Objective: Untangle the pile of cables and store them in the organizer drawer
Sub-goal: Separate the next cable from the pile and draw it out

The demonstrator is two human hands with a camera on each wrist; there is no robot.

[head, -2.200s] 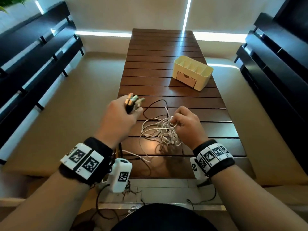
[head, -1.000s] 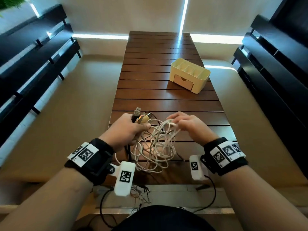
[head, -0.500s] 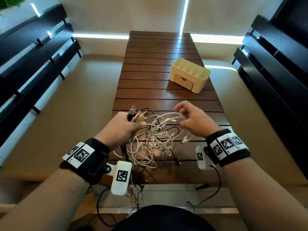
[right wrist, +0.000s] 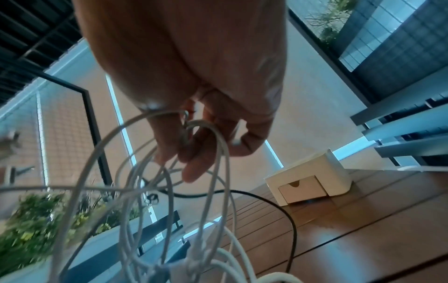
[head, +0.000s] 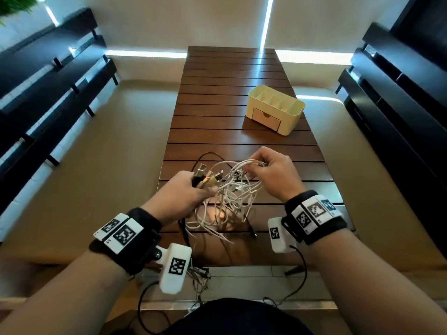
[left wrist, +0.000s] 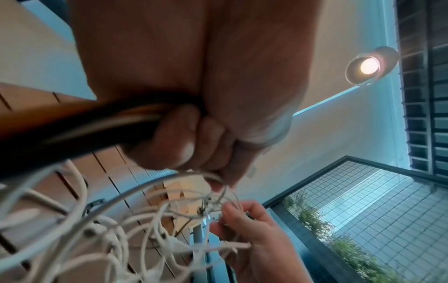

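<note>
Around us the room is pale-walled, with dark slatted benches (head: 48, 76) along both sides and bright strips of light at the foot of the far wall. The slatted wooden worktop (head: 232, 76) runs away from us down the middle. On its right side, well apart from our hands, stands the cream organizer (head: 275, 108), its small drawer (head: 266, 119) shut and facing us.

Compared with half a second ago, we have brought our hands closer together over the near end of the worktop. The tangle of white cables (head: 229, 199) hangs between them, its lower loops resting on the wood, where before it was stretched wider. A black cable (right wrist: 288, 216) curves across the boards beyond it.

Our left hand (head: 183, 192) is fisted around a bundle of cable ends, the plugs (head: 208, 176) sticking up out of the grip as they did earlier. Our right hand (head: 273, 170) now has its fingers (right wrist: 191, 153) curled through several white loops, pinching them near the top of the tangle.
</note>
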